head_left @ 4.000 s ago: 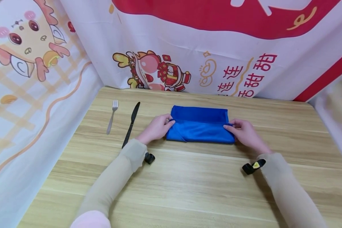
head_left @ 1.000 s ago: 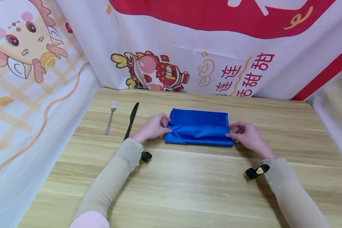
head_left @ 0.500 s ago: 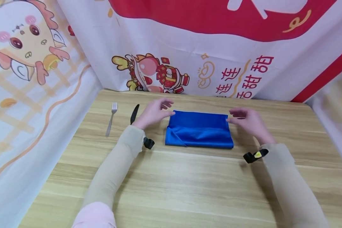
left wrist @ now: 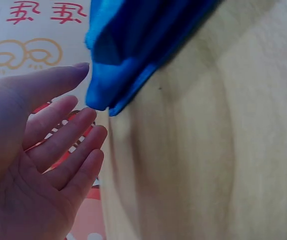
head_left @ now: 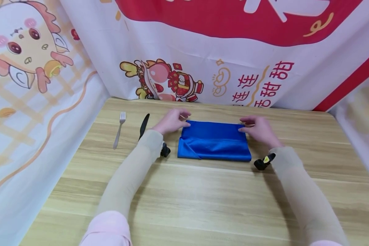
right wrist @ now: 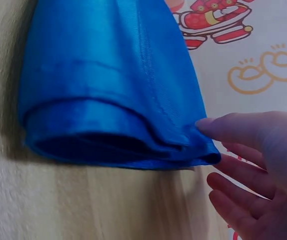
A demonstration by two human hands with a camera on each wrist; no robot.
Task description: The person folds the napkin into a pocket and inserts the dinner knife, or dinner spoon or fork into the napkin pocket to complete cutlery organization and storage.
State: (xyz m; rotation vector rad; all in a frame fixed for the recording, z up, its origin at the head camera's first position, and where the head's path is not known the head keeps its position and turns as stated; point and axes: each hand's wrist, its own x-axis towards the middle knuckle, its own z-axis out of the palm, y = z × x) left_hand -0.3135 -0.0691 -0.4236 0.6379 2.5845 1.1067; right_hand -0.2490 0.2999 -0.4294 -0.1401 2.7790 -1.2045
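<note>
A blue cloth (head_left: pixel 215 141) lies folded on the wooden table, its near part turned over and a slanted crease at the left. At its far left corner is my left hand (head_left: pixel 173 121); in the left wrist view its fingers (left wrist: pixel 68 145) are spread and extended beside the cloth's edge. My right hand (head_left: pixel 259 130) is at the far right corner. There its thumb touches the cloth's top, while the other fingers (right wrist: pixel 238 205) stay loosely extended beyond the edge. In the right wrist view the layers of the fold (right wrist: pixel 98 120) show as a loose loop.
Left of the cloth lie a black knife (head_left: pixel 144 125), partly hidden by the left sleeve, and a silver fork (head_left: pixel 119 130). A printed fabric backdrop (head_left: pixel 218 48) hangs along the table's far edge, with more fabric at both sides.
Both hands have let go of the turned-over edge and moved away from the body to the far corners. The fold now lies flatter. Lately the right hand has shifted left onto its corner.
</note>
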